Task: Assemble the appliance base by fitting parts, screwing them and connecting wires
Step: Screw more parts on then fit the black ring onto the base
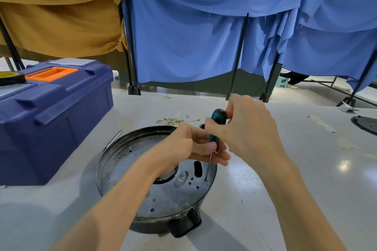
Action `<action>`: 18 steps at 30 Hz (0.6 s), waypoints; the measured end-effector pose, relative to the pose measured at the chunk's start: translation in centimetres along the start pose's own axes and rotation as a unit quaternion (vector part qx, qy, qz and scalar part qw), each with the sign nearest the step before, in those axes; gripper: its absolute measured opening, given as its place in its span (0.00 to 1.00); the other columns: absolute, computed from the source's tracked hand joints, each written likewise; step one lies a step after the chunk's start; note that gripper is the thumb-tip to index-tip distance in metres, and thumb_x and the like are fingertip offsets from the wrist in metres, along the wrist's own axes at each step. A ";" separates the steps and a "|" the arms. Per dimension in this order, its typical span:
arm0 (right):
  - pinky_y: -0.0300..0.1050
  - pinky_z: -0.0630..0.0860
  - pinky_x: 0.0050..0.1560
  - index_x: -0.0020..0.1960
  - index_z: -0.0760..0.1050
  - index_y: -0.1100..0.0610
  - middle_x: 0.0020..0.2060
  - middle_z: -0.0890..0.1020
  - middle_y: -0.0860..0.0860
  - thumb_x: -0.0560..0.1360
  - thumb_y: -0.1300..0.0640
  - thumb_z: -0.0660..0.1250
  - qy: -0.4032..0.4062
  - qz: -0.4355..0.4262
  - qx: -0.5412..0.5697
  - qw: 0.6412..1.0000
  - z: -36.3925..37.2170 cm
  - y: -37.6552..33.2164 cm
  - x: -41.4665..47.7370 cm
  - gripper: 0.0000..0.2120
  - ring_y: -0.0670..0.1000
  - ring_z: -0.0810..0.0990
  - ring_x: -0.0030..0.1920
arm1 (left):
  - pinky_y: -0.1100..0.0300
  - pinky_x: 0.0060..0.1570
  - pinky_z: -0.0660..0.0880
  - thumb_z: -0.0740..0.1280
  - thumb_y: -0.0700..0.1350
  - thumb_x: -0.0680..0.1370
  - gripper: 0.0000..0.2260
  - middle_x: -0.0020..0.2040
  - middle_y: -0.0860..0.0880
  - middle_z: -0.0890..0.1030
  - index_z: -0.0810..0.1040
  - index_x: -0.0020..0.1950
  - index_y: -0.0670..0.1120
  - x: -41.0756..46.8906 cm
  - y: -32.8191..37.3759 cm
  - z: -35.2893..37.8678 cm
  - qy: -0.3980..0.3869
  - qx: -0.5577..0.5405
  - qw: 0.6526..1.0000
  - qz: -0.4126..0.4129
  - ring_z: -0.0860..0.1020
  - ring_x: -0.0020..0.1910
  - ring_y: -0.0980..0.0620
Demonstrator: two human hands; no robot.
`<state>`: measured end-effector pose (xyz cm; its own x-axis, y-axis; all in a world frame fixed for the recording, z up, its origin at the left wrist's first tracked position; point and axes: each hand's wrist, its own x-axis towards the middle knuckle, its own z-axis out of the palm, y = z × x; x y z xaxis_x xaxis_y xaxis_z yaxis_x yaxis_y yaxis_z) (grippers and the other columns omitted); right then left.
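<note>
A round black appliance base (126,161) with a grey metal plate inside lies on the white table in front of me. A teal-handled screwdriver (216,124) stands nearly upright over it, its tip on a screw (206,179) near the plate's right rim. My right hand (246,128) grips the top of the handle. Lower down, my left hand (193,146) pinches the handle's bottom end and the shaft, steadying it. A small black part shows just behind my left hand's fingers.
A dark blue toolbox (53,112) with an orange handle stands at the left, a roll of tape (11,77) on its lid. Loose brass terminals and a thin wire (173,121) lie behind the base. Another black part (365,124) sits at the right edge.
</note>
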<state>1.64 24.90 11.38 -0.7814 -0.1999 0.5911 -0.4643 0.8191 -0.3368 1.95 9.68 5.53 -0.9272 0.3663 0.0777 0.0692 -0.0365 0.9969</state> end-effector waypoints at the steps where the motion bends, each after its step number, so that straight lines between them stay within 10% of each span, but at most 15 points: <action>1: 0.44 0.73 0.33 0.37 0.71 0.53 0.32 0.77 0.47 0.68 0.42 0.72 -0.031 -0.021 0.031 0.999 -0.3 0.4 0.1 0.16 0.49 0.76 0.33 | 0.51 0.56 0.79 0.66 0.36 0.77 0.08 0.51 0.36 0.84 0.82 0.54 0.36 -0.1 0.0 -0.2 -0.013 -0.008 1.000 -0.001 0.82 0.53 0.37; 5: 0.44 0.82 0.43 0.50 0.84 0.53 0.37 0.85 0.46 0.69 0.54 0.76 -0.166 -0.076 0.245 0.952 -2.1 1.0 0.5 0.10 0.45 0.84 0.36 | 0.46 0.62 0.75 0.67 0.37 0.76 0.09 0.53 0.35 0.83 0.83 0.54 0.39 -0.6 0.1 -0.9 -0.053 -0.033 0.998 -0.002 0.80 0.57 0.36; 15: 0.40 0.64 0.29 0.33 0.65 0.52 0.28 0.71 0.47 0.68 0.43 0.73 -0.014 0.012 0.002 1.000 0.4 0.4 0.4 0.20 0.46 0.69 0.29 | 0.55 0.49 0.81 0.68 0.33 0.76 0.08 0.47 0.39 0.85 0.82 0.52 0.38 0.2 -0.2 0.3 0.025 0.007 1.000 0.000 0.84 0.47 0.40; 18: 0.38 0.73 0.36 0.37 0.77 0.50 0.33 0.80 0.43 0.64 0.33 0.71 -0.058 -0.042 0.121 0.990 -0.3 1.8 0.9 0.20 0.45 0.78 0.36 | 0.51 0.54 0.80 0.69 0.36 0.74 0.06 0.48 0.37 0.84 0.84 0.49 0.40 -0.1 -0.1 -0.1 0.008 -0.019 1.000 -0.007 0.83 0.50 0.37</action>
<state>0.21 26.33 11.54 -0.7723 -0.3339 0.5404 -0.6047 0.6468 -0.4647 2.01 9.57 5.43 -0.9338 0.3522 0.0625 0.0419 -0.0658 0.9970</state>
